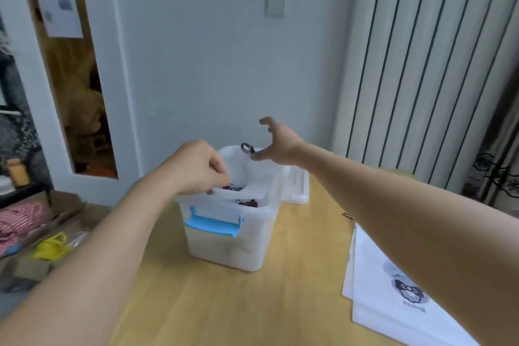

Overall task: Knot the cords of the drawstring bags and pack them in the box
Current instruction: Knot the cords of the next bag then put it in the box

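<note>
White drawstring bag (pixel 252 177) is pinched at its near edge by curled left hand (pixel 196 167), sitting in the top of the translucent box (pixel 230 239) w/ blue latch (pixel 213 225). Right hand (pixel 278 140) hovers over the box's far rim, fingers spread, holding nothing, beside the bag's dark cord (pixel 247 147). More flat white bags (pixel 393 289) lie on the wooden table (pixel 224 303) at right; box lid (pixel 296 185) just behind box.

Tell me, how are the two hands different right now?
The left hand is curled, pinching the white bag at the box's near rim; the right hand is spread open, gripping nothing. The left hand sits low at the box's opening; the right hand hangs higher, over its far edge near the dark cord. Both are bare and reach toward the same box.
</note>
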`<state>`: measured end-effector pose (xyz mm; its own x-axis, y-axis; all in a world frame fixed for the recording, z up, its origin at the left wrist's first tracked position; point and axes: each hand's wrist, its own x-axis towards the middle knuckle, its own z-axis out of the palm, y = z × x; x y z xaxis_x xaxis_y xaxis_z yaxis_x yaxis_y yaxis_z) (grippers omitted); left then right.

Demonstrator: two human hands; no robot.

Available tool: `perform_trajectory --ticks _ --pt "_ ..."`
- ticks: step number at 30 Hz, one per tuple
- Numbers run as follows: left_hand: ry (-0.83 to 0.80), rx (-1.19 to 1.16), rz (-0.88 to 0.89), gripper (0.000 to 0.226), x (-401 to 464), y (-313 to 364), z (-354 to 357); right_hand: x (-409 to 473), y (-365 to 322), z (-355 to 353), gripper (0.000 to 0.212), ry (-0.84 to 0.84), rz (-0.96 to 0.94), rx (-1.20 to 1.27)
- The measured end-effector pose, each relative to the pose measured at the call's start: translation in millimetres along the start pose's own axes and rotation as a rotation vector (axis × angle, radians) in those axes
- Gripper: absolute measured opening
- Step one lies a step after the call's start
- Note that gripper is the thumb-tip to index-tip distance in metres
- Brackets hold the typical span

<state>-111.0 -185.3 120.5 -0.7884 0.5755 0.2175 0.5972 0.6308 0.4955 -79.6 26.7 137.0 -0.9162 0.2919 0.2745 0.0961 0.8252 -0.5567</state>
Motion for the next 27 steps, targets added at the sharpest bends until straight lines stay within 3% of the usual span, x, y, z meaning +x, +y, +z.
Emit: perform_trajectory --ticks 1,3,4,6,8,12,16,20,22,27 --pt "-0.082 0.089 0.005 0.013 0 0 5 4 -4 11 0.066 -0.017 -0.124 -0.216" --pt "-0.233 0.26 -0.021 0.03 5 1 19 0 -15 32 0.038 -0.163 -0.253 -0.464" --pt "-0.31 0.311 -0.059 0.035 8 3 24 -3 -20 43 0.033 -0.282 -0.246 -0.56" --pt "-0.454 0.359 -0.168 0.052 12 8 28 -6 -27 61 0.044 -0.542 -0.176 -0.734" --pt "-0.522 0.361 -0.239 0.072 14 15 25 -7 -29 65 0.043 -0.698 -0.075 -0.879" --pt "-0.498 0.306 -0.264 0.051 20 19 21 -2 -29 64 0.039 -0.716 0.033 -1.058" --pt "-0.466 0.296 -0.3 0.068 14 16 33 -5 -30 63 0.037 -0.73 0.048 -1.062" --pt "-0.48 0.28 -0.173 0.035 7 28 44 -17 -20 43 0.035 -0.753 0.084 -0.961" --pt "-0.471 0.381 -0.135 0.026 11 36 47 -22 -14 26 0.036 -0.747 -0.015 -0.917" --pt "-0.697 0.668 -0.088 0.058 26 65 40 -34 19 -17 0.039 -0.621 -0.028 -0.806"
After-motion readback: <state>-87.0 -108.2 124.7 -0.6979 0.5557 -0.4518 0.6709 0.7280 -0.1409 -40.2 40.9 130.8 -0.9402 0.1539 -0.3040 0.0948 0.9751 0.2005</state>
